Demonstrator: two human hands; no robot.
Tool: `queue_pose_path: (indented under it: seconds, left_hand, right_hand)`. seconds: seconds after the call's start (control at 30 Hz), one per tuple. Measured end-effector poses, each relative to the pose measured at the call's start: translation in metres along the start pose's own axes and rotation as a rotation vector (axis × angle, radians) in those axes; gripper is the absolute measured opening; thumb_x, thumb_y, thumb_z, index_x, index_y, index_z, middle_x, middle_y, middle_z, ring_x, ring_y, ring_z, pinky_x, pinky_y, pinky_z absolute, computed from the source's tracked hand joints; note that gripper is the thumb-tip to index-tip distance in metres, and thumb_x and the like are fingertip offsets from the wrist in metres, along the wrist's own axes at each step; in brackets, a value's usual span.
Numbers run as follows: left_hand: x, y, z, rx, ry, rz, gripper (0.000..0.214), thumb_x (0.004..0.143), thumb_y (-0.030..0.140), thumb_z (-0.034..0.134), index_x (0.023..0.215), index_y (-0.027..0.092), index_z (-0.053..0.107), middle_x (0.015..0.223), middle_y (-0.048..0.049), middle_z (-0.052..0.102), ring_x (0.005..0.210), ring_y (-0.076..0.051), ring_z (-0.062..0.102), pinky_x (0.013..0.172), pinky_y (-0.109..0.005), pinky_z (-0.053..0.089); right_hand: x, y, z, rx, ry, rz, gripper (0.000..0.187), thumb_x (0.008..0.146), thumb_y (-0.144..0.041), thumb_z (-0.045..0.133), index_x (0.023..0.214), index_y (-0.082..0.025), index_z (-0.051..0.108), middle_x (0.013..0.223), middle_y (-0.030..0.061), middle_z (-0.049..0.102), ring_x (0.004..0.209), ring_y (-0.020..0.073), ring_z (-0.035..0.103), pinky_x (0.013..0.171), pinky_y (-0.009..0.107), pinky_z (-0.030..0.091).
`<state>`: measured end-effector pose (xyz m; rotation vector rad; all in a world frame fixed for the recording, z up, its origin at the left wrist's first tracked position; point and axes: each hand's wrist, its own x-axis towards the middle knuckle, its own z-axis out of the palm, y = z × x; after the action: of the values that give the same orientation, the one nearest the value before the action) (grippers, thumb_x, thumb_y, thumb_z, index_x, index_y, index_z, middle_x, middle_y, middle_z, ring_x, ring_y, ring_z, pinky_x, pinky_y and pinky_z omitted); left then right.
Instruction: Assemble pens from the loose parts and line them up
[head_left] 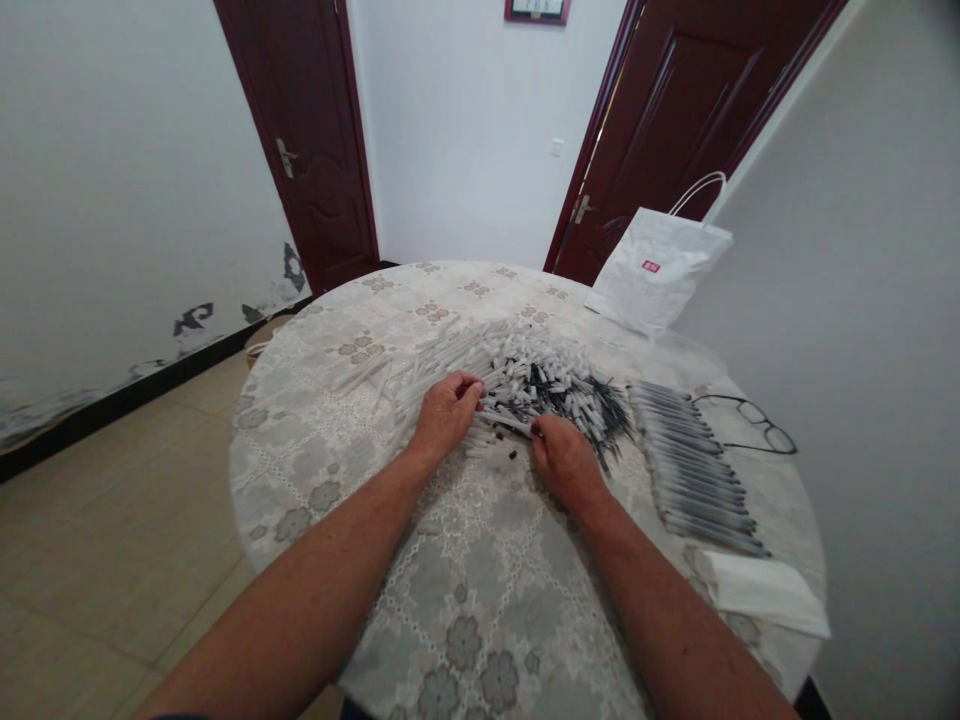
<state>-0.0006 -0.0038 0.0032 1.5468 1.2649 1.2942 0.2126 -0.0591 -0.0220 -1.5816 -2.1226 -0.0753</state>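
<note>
My right hand [566, 462] is closed, its thumb and fingers pinching one end of a thin whitish pen barrel [507, 424]. The barrel slants up to the left, its other end just below the fingers of my left hand [448, 410]. Those fingers are pinched together too; what they hold, if anything, is too small to make out. Behind both hands lies a loose heap of white pen caps [551, 362] mixed with dark, thin refills [611, 408]. Clear pen barrels [442, 352] spread out to the left of the heap, partly behind my left hand. Small black bits [513, 455] lie between my hands.
On the right, a row of pens [694, 470] lies side by side, with eyeglasses [765, 425] beyond it. Nearer is a folded white paper [769, 592]. A white paper bag [660, 268] stands at the far right edge of the round table [465, 590], which has a patterned cloth.
</note>
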Motion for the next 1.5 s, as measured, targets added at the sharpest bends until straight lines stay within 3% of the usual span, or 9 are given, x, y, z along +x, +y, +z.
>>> queue_pose_path:
  seconds: [0.3, 0.47, 0.63, 0.8, 0.9, 1.07, 1.13, 1.27, 1.5]
  left_hand:
    - [-0.008, 0.006, 0.007, 0.027, -0.165, -0.03, 0.027, 0.085, 0.043, 0.06, 0.087, 0.019, 0.071, 0.072, -0.0028, 0.071, 0.059, -0.015, 0.064, 0.051, -0.023, 0.047]
    - [-0.012, 0.011, 0.012, -0.137, -0.353, -0.158, 0.031, 0.082, 0.047, 0.064, 0.091, 0.018, 0.072, 0.086, -0.007, 0.074, 0.062, -0.016, 0.066, 0.042, -0.021, 0.044]
    - [-0.015, 0.01, 0.014, -0.31, -0.426, -0.213, 0.03, 0.08, 0.047, 0.068, 0.087, 0.018, 0.07, 0.09, -0.009, 0.074, 0.072, -0.018, 0.068, 0.047, -0.021, 0.049]
    - [-0.012, 0.004, 0.014, -0.394, -0.296, -0.265, 0.032, 0.079, 0.047, 0.07, 0.087, 0.017, 0.063, 0.085, -0.0079, 0.071, 0.069, -0.017, 0.068, 0.047, -0.021, 0.05]
    - [-0.009, 0.0, 0.016, -0.392, -0.18, -0.255, 0.03, 0.081, 0.046, 0.068, 0.086, 0.018, 0.06, 0.084, -0.0061, 0.07, 0.065, -0.016, 0.068, 0.046, -0.022, 0.05]
    - [-0.009, -0.001, 0.019, -0.291, -0.1, -0.196, 0.028, 0.084, 0.047, 0.063, 0.085, 0.019, 0.058, 0.077, -0.0035, 0.068, 0.062, -0.015, 0.066, 0.045, -0.023, 0.051]
    - [-0.01, 0.001, 0.019, -0.277, -0.094, -0.18, 0.027, 0.085, 0.045, 0.062, 0.085, 0.018, 0.058, 0.077, -0.0037, 0.067, 0.062, -0.016, 0.066, 0.045, -0.023, 0.051]
    - [-0.008, 0.002, 0.017, -0.293, -0.071, -0.159, 0.028, 0.086, 0.045, 0.062, 0.086, 0.018, 0.057, 0.077, -0.0043, 0.068, 0.063, -0.016, 0.067, 0.046, -0.023, 0.053]
    - [-0.008, 0.002, 0.018, -0.31, -0.052, -0.159, 0.031, 0.085, 0.048, 0.062, 0.088, 0.017, 0.058, 0.081, -0.0047, 0.068, 0.063, -0.015, 0.066, 0.046, -0.023, 0.054]
  right_hand:
    - [0.001, -0.001, -0.01, 0.324, 0.19, 0.196, 0.028, 0.098, -0.032, 0.046, 0.119, -0.019, 0.06, 0.103, 0.0074, 0.074, 0.091, 0.0204, 0.07, 0.083, 0.03, 0.049]
    - [0.0, -0.005, -0.012, 0.446, 0.164, 0.164, 0.028, 0.097, -0.036, 0.05, 0.118, -0.02, 0.06, 0.092, 0.0041, 0.076, 0.082, 0.0176, 0.071, 0.075, 0.026, 0.051]
    - [-0.004, -0.013, -0.006, 0.495, 0.082, 0.043, 0.028, 0.097, -0.037, 0.052, 0.117, -0.02, 0.062, 0.088, 0.0034, 0.074, 0.076, 0.0167, 0.068, 0.075, 0.026, 0.05]
    - [-0.001, -0.013, -0.006, 0.383, 0.119, 0.034, 0.029, 0.096, -0.033, 0.051, 0.118, -0.017, 0.061, 0.094, 0.0071, 0.069, 0.078, 0.0176, 0.064, 0.078, 0.029, 0.049]
    - [0.0, -0.013, -0.019, 0.228, 0.145, 0.052, 0.021, 0.095, -0.031, 0.051, 0.102, -0.017, 0.065, 0.092, 0.0086, 0.066, 0.08, 0.0187, 0.061, 0.078, 0.03, 0.047]
    - [-0.01, -0.04, -0.036, 0.054, -0.297, -0.167, 0.021, 0.087, -0.042, 0.065, 0.093, -0.021, 0.064, 0.088, 0.0038, 0.065, 0.077, 0.0182, 0.061, 0.066, 0.027, 0.042]
    - [-0.014, -0.051, -0.034, -0.066, -0.376, -0.159, 0.017, 0.088, -0.037, 0.064, 0.094, -0.021, 0.063, 0.092, 0.0057, 0.065, 0.076, 0.0194, 0.063, 0.063, 0.028, 0.041]
    - [-0.013, -0.054, -0.026, -0.19, -0.391, -0.083, 0.01, 0.093, -0.025, 0.054, 0.097, -0.021, 0.062, 0.096, 0.0079, 0.065, 0.078, 0.0203, 0.064, 0.063, 0.029, 0.043]
    - [-0.003, -0.039, -0.024, -0.242, -0.322, 0.007, 0.012, 0.097, -0.026, 0.052, 0.099, -0.023, 0.063, 0.099, 0.0065, 0.064, 0.082, 0.0184, 0.063, 0.065, 0.027, 0.044]
